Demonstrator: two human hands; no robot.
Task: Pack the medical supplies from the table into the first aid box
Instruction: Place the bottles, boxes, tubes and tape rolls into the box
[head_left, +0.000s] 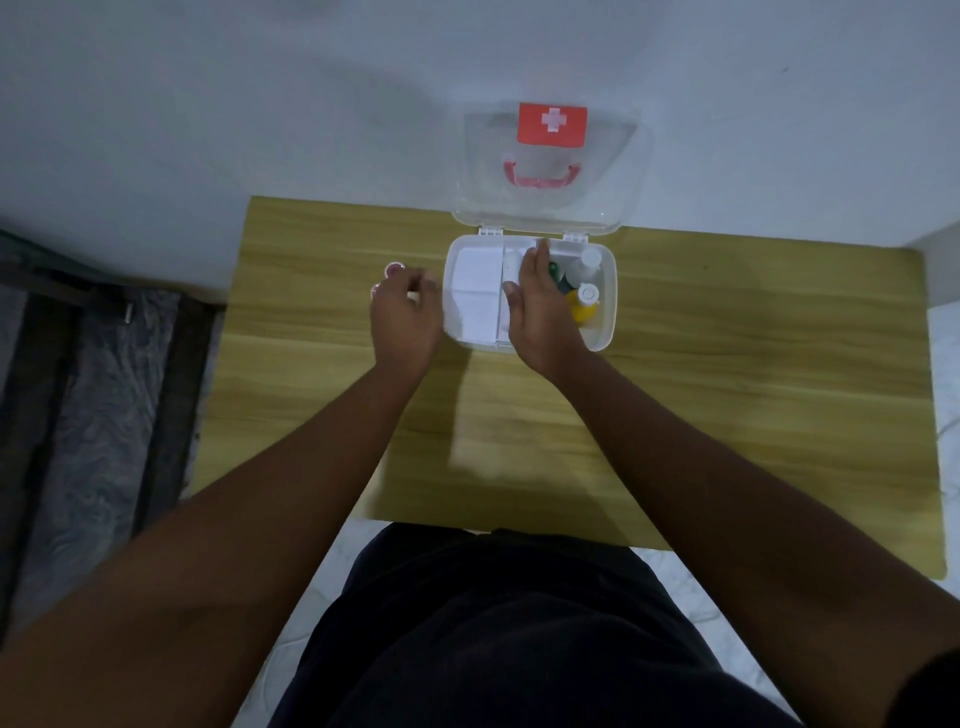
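Note:
The white first aid box (609, 291) stands open at the table's far middle, its clear lid (478, 171) with a red cross label raised against the wall. White gauze pads (475, 291) fill its left side; a yellow bottle (586, 306) and a white bottle (584, 265) stand on its right. My right hand (540, 312) lies flat over the box's middle, fingers extended into it, with something green just beside them. My left hand (408, 317) hovers just left of the box, fingers curled; whether it holds anything is unclear. Two small red-capped items (394, 268) sit on the table beyond it.
The wooden table (727, 389) meets a white wall at the back. A dark patterned surface (93, 405) lies to the left, below the table edge. My dark clothing (493, 623) fills the bottom of the view.

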